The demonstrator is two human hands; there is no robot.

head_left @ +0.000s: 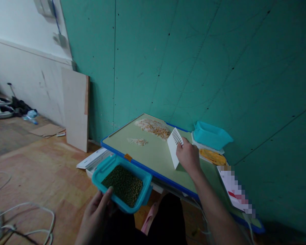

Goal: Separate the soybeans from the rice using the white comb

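Table (pixel 153 158) = landmark. Left hand (pixel 98 207): thumb over the rim of a blue tub (pixel 146 178), other fingers partly hidden beneath, gripping it. Tub sits just off the table's near left edge; can't tell if touching. Inside: green beans (pixel 114 178) and tan beans (pixel 135 187). Right hand (pixel 190 156): fingers closed round the top of a white slotted plate (pixel 172 149), tilted, above the table's middle. 2 piles on table: big pile (pixel 154 127) toward its back, small pile (pixel 139 141) nearer its left edge. Blue box (pixel 211 134) at table's back right.
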